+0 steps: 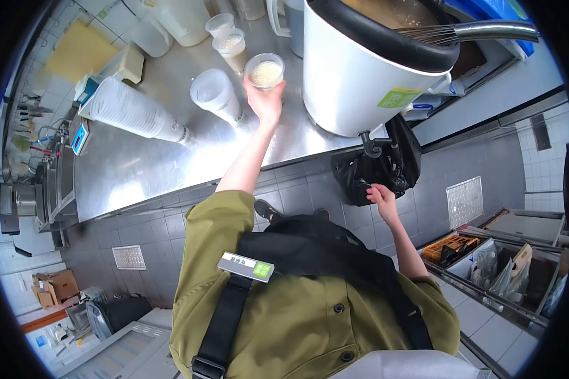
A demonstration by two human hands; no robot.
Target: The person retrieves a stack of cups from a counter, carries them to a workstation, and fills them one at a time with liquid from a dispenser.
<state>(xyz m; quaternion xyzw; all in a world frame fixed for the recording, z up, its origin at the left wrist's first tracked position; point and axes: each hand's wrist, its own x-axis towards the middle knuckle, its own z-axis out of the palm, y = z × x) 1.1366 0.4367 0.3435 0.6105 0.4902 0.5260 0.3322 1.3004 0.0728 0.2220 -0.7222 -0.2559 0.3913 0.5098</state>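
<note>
My left hand (265,98) is wrapped round a clear plastic cup (265,71) with a pale, frothy drink in it, at the steel counter's far side. Just behind it stand another filled cup (229,47) and a further clear cup (220,25). To the left are a clear plastic cup (215,95) and a long, tilted stack of cups (139,110). Out over the floor, my right hand (384,199) has its fingers closed beside a black bin bag (385,170); what they hold, if anything, is too small to make out.
A white dispenser (354,76) with a tap (372,146) stands at the counter's right end, a whisk (474,31) resting across its open top. Pitchers (180,19) line the wall. An open drawer with bags (499,265) is at lower right.
</note>
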